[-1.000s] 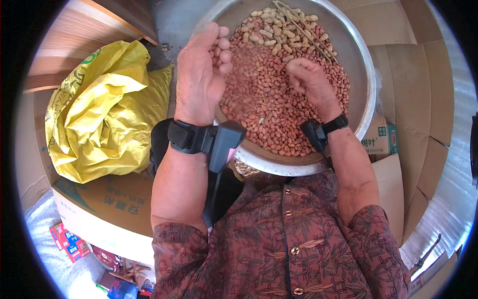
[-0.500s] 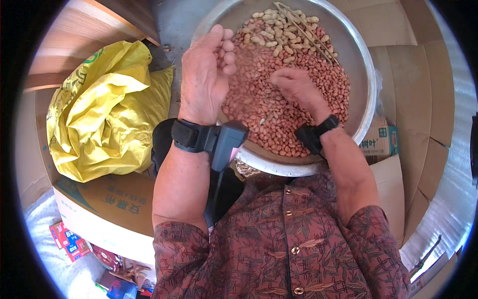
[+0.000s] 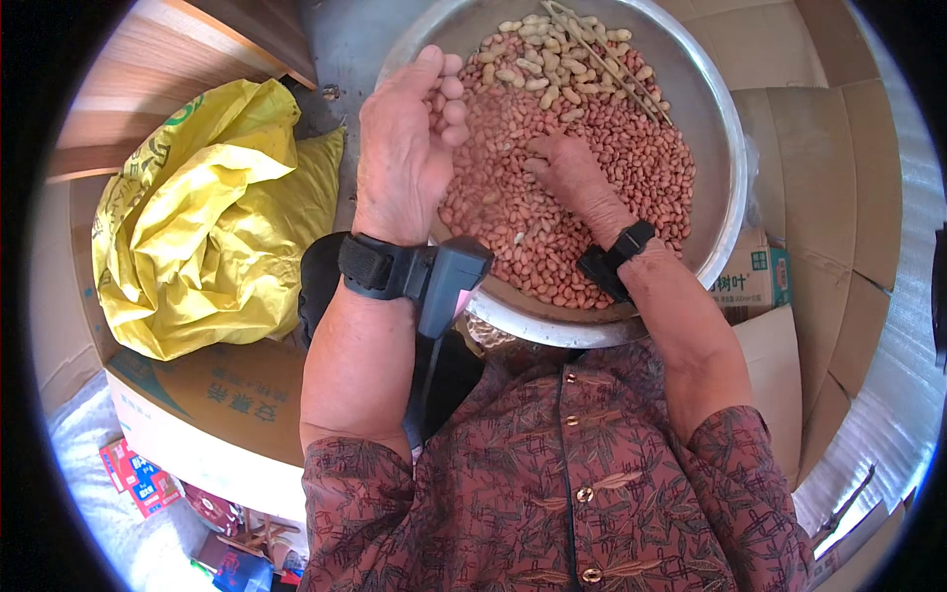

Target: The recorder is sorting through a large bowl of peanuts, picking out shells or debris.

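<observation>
flanking the basin [image 3: 710,138], yellow bag [image 3: 217,227] left, cardboard [image 3: 824,187] right, stalks [image 3: 641,96] across peanuts [image 3: 547,266]

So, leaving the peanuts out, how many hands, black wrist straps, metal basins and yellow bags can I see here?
Hands: 2, the left hand and the right hand
Black wrist straps: 2, one on each wrist
Metal basin: 1
Yellow bag: 1
Total: 6, with the peanuts left out
</observation>
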`<state>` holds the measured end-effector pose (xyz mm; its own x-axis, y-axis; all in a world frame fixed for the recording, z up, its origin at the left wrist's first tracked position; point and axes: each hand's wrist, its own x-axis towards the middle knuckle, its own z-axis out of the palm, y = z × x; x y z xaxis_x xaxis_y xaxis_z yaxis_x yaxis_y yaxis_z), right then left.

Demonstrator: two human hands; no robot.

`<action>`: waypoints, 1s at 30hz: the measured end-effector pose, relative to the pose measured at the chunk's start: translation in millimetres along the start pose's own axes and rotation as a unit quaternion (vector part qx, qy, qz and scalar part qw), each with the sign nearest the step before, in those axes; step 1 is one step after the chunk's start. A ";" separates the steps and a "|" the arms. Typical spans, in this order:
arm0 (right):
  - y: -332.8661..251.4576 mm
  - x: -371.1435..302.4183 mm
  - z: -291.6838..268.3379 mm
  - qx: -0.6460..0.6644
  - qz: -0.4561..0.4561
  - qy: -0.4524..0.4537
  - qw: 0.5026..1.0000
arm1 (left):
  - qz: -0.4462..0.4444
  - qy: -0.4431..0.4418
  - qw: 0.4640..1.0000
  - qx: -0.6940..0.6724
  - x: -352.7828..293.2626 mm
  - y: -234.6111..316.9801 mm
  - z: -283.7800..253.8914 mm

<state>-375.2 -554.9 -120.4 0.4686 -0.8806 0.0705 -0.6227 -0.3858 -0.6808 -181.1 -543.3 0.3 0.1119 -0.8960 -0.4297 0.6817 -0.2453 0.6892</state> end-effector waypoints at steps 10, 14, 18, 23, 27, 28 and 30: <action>-8.4 -14.5 -60.9 0.617 0.255 -0.020 0.744 | -0.006 -0.019 1.000 0.002 2.6 0.2 -4.2; -9.8 -17.2 -66.8 0.581 0.273 -0.040 0.766 | -0.009 -0.024 1.000 0.009 3.5 -4.0 -2.6; -2.4 -25.1 -53.2 0.349 0.282 -0.100 0.888 | -0.030 -0.014 0.999 0.007 2.7 -8.6 0.0; 23.9 -35.5 -27.0 0.202 0.063 -0.146 0.966 | -0.028 -0.037 0.999 0.015 3.1 -12.2 -0.1; 19.3 -38.1 -26.3 0.166 0.101 -0.141 0.971 | -0.054 -0.026 0.998 0.022 0.0 -18.4 2.4; 17.2 -38.0 -27.0 0.161 0.102 -0.146 0.971 | -0.055 -0.022 0.998 0.030 -1.1 -19.5 2.7; 9.4 -37.3 -28.0 0.155 0.102 -0.152 0.971 | -0.060 -0.025 0.997 0.032 -1.4 -21.6 -0.5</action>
<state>-416.0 -533.4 -109.0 0.5479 -0.7902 -0.2748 -0.5250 -0.0690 -0.8483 -195.6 -536.5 -14.3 -0.0050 -0.8758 -0.4827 0.6407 -0.3734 0.6708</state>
